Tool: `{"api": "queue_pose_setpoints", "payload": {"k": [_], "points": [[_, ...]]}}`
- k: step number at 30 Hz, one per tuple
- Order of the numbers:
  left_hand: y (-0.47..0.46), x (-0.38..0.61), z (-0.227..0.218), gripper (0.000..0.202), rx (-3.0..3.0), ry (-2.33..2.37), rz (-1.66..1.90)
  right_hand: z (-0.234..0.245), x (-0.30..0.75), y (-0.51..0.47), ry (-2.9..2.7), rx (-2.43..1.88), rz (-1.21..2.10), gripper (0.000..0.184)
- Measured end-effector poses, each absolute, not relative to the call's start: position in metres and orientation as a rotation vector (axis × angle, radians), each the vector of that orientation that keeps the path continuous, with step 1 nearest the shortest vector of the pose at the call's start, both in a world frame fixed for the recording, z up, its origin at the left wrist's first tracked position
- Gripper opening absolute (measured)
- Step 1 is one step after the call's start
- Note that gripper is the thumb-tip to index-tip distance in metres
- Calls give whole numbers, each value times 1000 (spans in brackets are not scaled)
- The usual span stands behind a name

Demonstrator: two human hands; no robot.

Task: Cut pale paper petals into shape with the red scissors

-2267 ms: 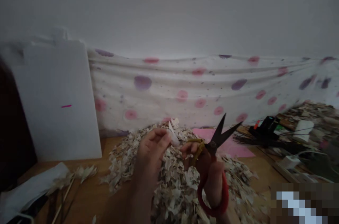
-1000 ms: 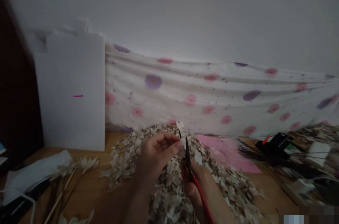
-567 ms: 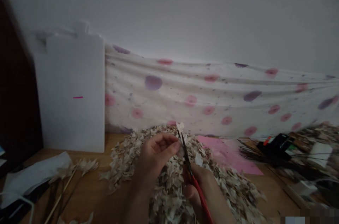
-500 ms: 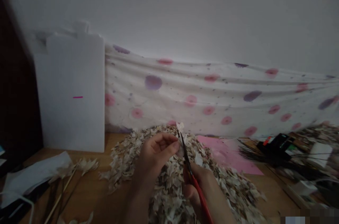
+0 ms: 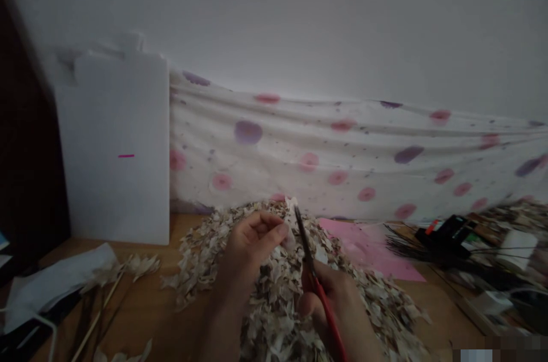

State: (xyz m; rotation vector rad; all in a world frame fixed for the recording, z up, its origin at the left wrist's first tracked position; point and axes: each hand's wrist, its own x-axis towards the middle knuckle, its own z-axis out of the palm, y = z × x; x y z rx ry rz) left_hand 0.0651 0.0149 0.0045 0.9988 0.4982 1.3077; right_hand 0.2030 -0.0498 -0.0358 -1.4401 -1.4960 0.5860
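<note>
Over a large heap of pale, petal-like pieces, my left hand is closed in a pinch, thumb against fingers. A small whitish petal-like piece shows at its fingertips, partly hidden. My right hand grips red-handled scissors, fingers wrapped round the handles. The dark blades point up and away, look closed together, and stand just right of the left fingertips, apart from them.
A white foam board stands at the left against the wall. Behind the heap hangs a spotted cloth. Pink paper lies to the right, near dark thin wires and a white roll. Dried-looking flowers on stems lie left.
The scissors have drawn slightly right, away from my left fingertips, and their blades have gone from parted to together. My left hand has hardly moved.
</note>
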Motion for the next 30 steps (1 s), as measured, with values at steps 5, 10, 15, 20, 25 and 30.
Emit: {"api": "queue_pose_setpoints", "payload": {"k": [5,10,15,20,25,30], "points": [[17,70,2,21,932,474,1437,-65,208,-41,-1383,-1170,638,96],[19,76,-3,19,982,438,1567,-78,200,-40,-1433,-1066,496,88],[10,82,-4,16,1080,553,1724,-59,185,-50,-1627,-1025,391,66],[6,84,-2,13,1099,635,1815,-49,176,-48,-1682,-1096,468,88],[10,83,-3,11,1104,593,1861,-51,176,-50,-1649,-1076,482,75],[13,82,-5,6,1092,543,1803,-47,179,-54,-1614,-1086,476,67]]}}
